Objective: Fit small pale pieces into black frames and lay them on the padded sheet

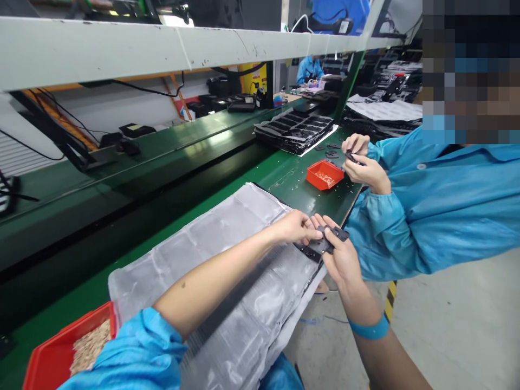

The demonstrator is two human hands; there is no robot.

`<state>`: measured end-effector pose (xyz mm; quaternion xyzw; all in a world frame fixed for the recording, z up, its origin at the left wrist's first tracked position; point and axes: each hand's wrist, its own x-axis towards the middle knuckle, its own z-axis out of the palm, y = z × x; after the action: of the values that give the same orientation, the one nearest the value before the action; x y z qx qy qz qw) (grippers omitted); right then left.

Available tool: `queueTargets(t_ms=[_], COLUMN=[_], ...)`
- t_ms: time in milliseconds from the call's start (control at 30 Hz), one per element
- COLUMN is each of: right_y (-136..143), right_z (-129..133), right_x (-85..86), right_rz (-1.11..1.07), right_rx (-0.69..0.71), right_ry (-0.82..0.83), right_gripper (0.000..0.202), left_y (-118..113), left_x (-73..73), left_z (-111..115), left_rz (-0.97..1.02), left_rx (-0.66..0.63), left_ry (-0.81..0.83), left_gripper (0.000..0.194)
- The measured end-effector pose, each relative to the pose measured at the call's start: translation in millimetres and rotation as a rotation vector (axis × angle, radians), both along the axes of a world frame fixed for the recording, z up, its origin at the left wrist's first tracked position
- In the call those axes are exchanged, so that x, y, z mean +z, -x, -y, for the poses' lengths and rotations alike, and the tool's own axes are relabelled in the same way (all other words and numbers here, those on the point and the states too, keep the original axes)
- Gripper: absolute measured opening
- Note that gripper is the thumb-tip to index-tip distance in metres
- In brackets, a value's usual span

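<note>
My right hand [344,257], palm up, holds a small black plastic part [325,238], with the thumb pressed on top of it. From the left, my left hand [299,227] reaches to the same part, its thumb and fingertips pinched together at the part's edge. Whatever lies between those fingertips is too small to make out. Below both hands is a stack of trays under a translucent grey plastic sheet [227,233]. More black pieces [311,253] show at its right end, partly covered by my hands.
A red bin [43,352] of small beige pieces stands at lower left. Ahead, a smaller red bin [324,176] sits near loose black parts [331,154] and stacked black trays [296,130]. A co-worker's hands [363,162] hold a dark piece at right. A white shelf beam [162,49] crosses above.
</note>
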<state>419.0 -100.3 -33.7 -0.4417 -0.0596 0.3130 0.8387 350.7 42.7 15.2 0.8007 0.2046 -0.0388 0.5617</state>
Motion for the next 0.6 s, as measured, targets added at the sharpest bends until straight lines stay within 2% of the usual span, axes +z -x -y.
queueTargets(t_ms=[167, 333, 467, 600], right_y=[-2.8, -13.8, -15.6, -11.4], right_z=[-13.9, -4.0, -1.2, -13.3], right_x=[-5.9, -15.5, -17.1, -15.3], right_rz=[0.052, 0.066, 0.071, 0.071], right_rx=[-0.012, -0.100, -0.106, -0.081], right_ry=[-0.022, -0.019, -0.018, -0.028], right_gripper=[0.045, 0.040, 0.031, 0.030], left_y=[0.1, 1.0, -3.5, -4.0], left_x=[-2.2, -25.5, -40.8, -32.5], left_z=[-18.1, -41.1, -41.8, -33.5], left_rz=[-0.002, -0.054, -0.073, 0.000], left_rx=[0.043, 0.065, 0.081, 0.120], left_ry=[0.063, -0.004, -0.102, -0.117], left_gripper=[0.016, 0.024, 0.031, 0.033])
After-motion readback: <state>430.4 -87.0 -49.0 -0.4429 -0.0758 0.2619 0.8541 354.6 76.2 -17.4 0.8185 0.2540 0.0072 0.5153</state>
